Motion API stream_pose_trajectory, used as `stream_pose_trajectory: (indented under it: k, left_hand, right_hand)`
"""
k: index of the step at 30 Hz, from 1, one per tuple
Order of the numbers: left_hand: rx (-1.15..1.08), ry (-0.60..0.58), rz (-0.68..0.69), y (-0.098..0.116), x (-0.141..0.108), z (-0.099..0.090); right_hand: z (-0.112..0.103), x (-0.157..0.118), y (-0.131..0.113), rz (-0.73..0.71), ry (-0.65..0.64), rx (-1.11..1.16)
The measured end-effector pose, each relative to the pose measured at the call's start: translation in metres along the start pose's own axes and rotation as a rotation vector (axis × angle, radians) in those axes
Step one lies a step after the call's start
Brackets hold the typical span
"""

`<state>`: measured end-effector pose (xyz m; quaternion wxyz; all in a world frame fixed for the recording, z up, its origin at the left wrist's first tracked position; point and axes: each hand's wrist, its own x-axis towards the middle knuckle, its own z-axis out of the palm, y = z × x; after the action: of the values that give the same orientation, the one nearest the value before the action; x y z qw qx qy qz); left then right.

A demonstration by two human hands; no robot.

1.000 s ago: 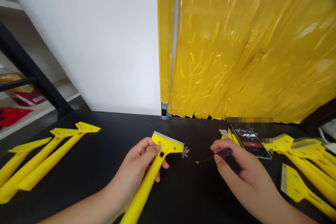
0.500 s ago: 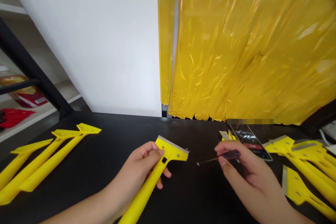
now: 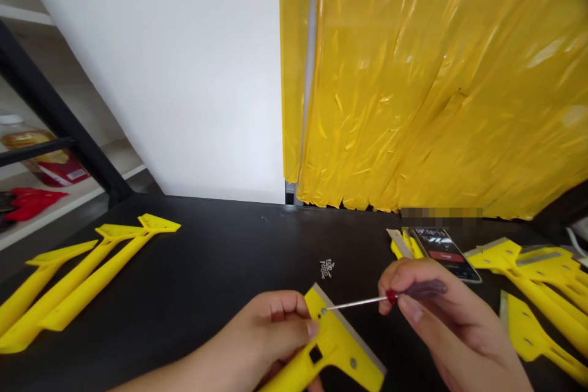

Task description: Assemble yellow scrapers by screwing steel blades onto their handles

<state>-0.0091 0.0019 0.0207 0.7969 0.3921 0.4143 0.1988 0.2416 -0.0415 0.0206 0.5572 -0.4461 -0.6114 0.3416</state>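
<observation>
A yellow scraper (image 3: 337, 343) with a metal blade along its head is held by my left hand (image 3: 275, 334), thumb on the head's near corner and fingers behind. My right hand (image 3: 441, 312) is closed around a screwdriver (image 3: 361, 303) with a red and dark handle. Its tip meets a screw (image 3: 323, 311) at the left end of the scraper head. Another screw (image 3: 353, 363) sits at the head's other end. Just beyond the scraper, a small pile of screws (image 3: 327, 268) lies on the black table (image 3: 220, 245).
Several yellow scraper handles (image 3: 92, 275) lie at the left. Scrapers with blades (image 3: 523, 324) are grouped at the right. A phone (image 3: 445, 254) lies near more yellow pieces (image 3: 404, 245). Behind the table stand a white panel (image 3: 184, 73) and yellow plastic sheeting (image 3: 413, 86).
My left hand has brought the scraper nearer and turned its head, uncovering the screw pile. The screwdriver has moved from beside the scraper onto its left screw.
</observation>
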Motion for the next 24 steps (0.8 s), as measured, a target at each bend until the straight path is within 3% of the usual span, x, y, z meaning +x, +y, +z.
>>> stream_pose_trajectory:
  k: [7, 24]
  left_hand:
    - [-0.076, -0.031, 0.028, -0.0015, -0.0037, 0.0065]
    - [-0.037, -0.01, 0.017, -0.0018, -0.0021, 0.0009]
  right_hand:
    - [0.0001, -0.0013, -0.0024, 0.042, -0.076, 0.011]
    - [-0.0006, -0.0009, 0.0026, 0.044, -0.094, -0.017]
